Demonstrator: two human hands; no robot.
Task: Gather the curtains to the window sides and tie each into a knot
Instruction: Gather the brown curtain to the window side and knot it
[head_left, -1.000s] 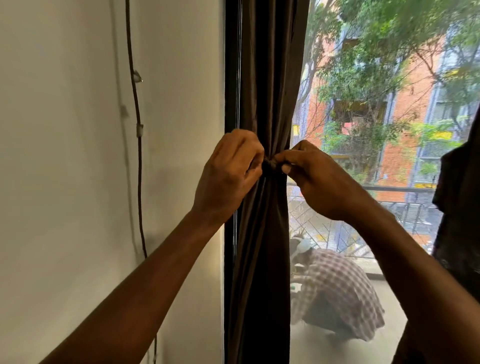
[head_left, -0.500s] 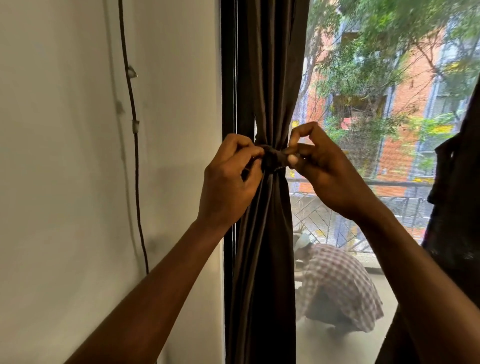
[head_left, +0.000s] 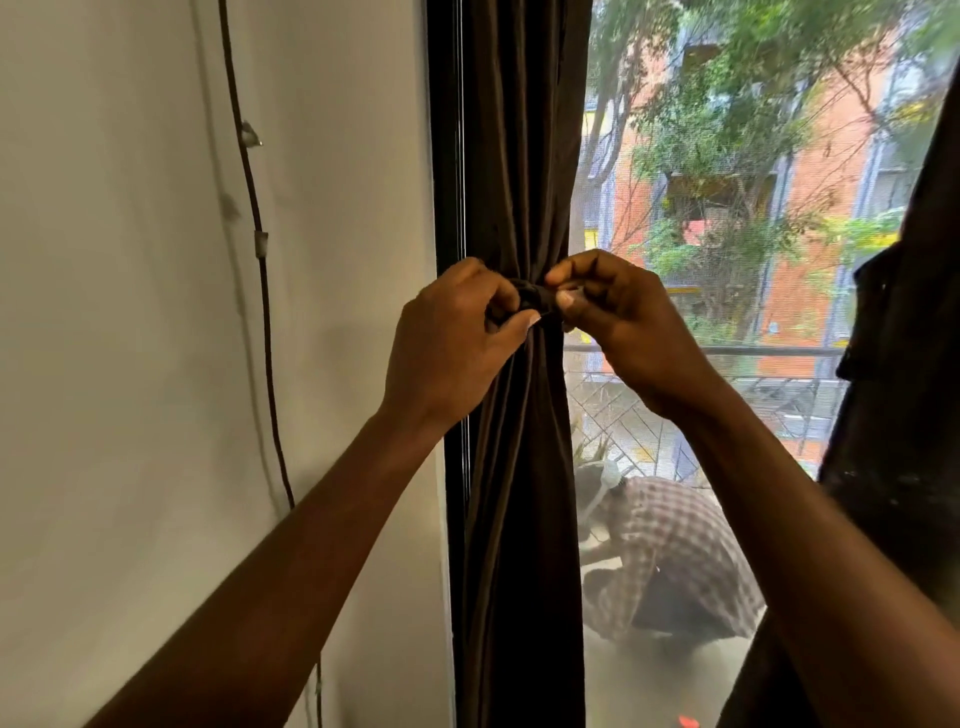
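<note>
Dark brown curtain (head_left: 519, 493), gathered into a narrow column at the left side of the window (head_left: 727, 260), just beside the dark frame (head_left: 447, 156), and cinched at mid-height by a knot (head_left: 534, 302). The knot is pinched from both sides, the left hand (head_left: 447, 348) and the right hand (head_left: 628, 322) each being seen with curled fingers (head_left: 569, 299) and thumb closed on the bunched fabric. A second dark curtain (head_left: 904, 364) is seen at the right edge, a cable (head_left: 260, 270) clipped to the white wall (head_left: 130, 364) at left, and a crouched person in a checked shirt (head_left: 675, 561) beyond the glass.
</note>
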